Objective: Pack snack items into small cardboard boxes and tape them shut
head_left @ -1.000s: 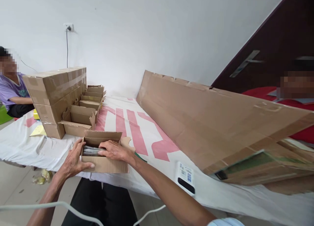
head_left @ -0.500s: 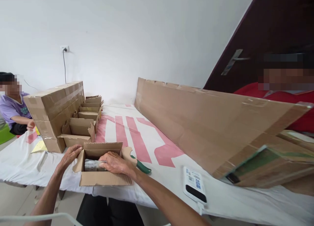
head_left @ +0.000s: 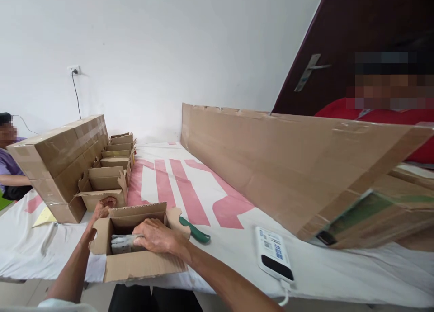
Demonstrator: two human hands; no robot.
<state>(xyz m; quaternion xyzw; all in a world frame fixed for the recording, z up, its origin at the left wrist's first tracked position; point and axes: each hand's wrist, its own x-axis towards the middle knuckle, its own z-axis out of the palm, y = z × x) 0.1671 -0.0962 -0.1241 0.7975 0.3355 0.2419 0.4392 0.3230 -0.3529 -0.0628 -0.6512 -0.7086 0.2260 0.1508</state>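
Open carton [head_left: 135, 253]: at near worktop edge, flaps up, front wall toward the camera.
Grey packet [head_left: 122, 244]: lying inside the carton, partly hidden under the right hand.
Right hand [head_left: 158, 236]: palm down over the carton's opening, grip pressed flat on the grey packet, fingers together.
Left hand [head_left: 101, 209]: at carton's far left corner, fingers curled on the back flap; grip closed on the cardboard edge.
Green-handled tool [head_left: 194, 229]: on the cloth just right of the carton.
White device [head_left: 274, 255]: flat on the worktop [head_left: 237, 239], well right.
Stacked boxes [head_left: 61, 160]: far left, row of small open cartons [head_left: 111, 167] beside them.
Long cardboard sheet [head_left: 288, 167]: leaning along the right.
Other people: one at far left, one behind the sheet in red.
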